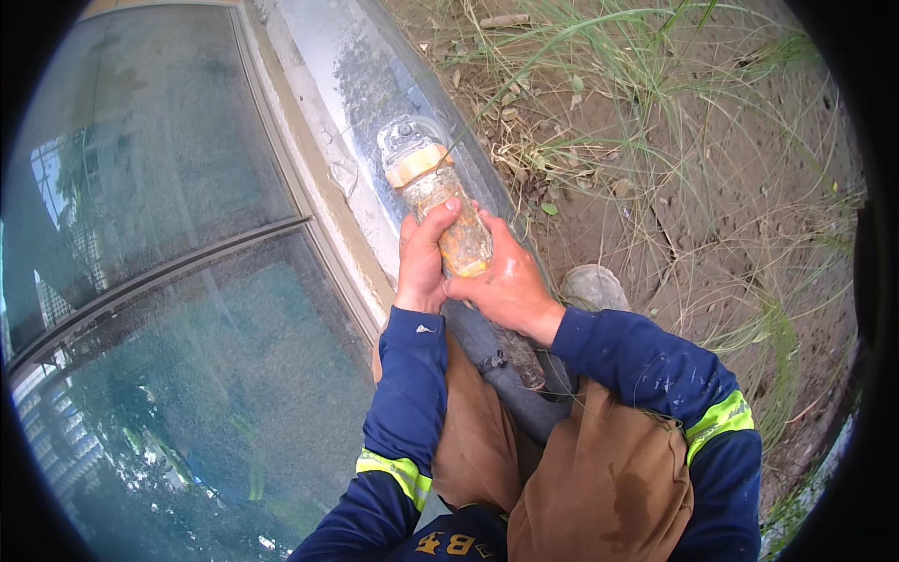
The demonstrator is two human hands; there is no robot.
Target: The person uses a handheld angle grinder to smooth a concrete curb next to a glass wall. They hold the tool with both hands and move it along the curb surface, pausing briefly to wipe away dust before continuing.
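Hands: I see the left hand (420, 267) and right hand (513, 286) wrapped around the barrel of a stained power tool (473, 245), in front of the knees. I judge it rigid and fairly heavy, gritty rather than slippery, and best held behind the orange collar (419, 167). Its long axis runs away from the body, slightly leftward; the metal head (401, 136) points over the grey ledge (370, 70), contact unclear.
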